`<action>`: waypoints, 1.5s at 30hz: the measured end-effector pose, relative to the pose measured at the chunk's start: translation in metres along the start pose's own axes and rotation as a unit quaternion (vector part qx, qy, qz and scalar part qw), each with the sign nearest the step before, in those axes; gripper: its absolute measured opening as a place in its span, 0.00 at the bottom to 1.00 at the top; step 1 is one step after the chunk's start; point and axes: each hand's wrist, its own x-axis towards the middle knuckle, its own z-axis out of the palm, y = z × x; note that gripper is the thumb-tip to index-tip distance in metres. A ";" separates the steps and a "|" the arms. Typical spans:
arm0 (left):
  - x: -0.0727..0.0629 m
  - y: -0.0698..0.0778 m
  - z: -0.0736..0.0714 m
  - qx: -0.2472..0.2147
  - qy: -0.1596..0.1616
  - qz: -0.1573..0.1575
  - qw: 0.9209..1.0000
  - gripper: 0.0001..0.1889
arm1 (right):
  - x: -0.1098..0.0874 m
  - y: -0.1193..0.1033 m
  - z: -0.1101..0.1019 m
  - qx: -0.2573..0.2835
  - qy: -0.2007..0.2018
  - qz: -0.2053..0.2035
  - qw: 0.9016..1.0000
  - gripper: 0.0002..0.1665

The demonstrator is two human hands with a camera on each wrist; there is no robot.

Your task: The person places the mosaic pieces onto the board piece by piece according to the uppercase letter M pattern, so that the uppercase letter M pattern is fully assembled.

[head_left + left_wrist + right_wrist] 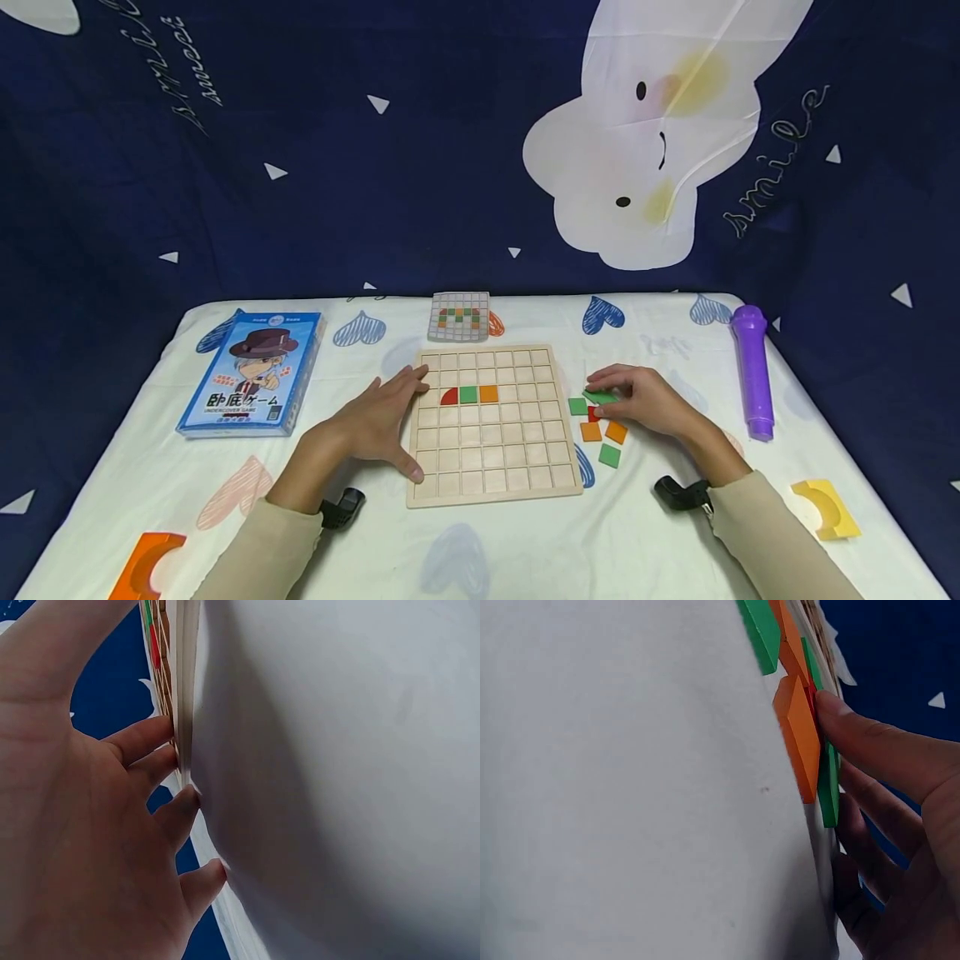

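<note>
A square wooden grid board point(495, 502) lies in the middle of the cloth. In one of its rows sit a red quarter-round tile point(450, 397), a green square tile point(468, 394) and an orange square tile point(488, 393). My left hand point(375, 423) is spread along the board's left edge, with fingertips right at the rim. To the board's right, my right hand point(647, 398) has thumb and fingers about a green tile point(601, 397). Beside and below it lie a partly hidden red tile point(593, 414), orange tiles point(591, 432) and other green tiles point(610, 455).
Behind the board lies a small pattern card point(459, 317). A blue game box point(251, 375) is at the left, a purple microphone-shaped object point(753, 372) at the far right. An orange curved block point(146, 567) and a yellow one point(828, 509) lie near the front sides.
</note>
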 end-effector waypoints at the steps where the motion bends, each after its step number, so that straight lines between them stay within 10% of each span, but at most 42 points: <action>1: 0.000 0.000 0.000 0.000 0.000 -0.001 1.000 0.74 | 0.000 0.000 0.000 -0.002 0.000 0.001 1.000 0.21; 45: 0.001 0.000 0.000 0.003 0.001 0.005 1.000 0.75 | 0.011 -0.015 -0.010 -0.009 0.023 -0.010 1.000 0.11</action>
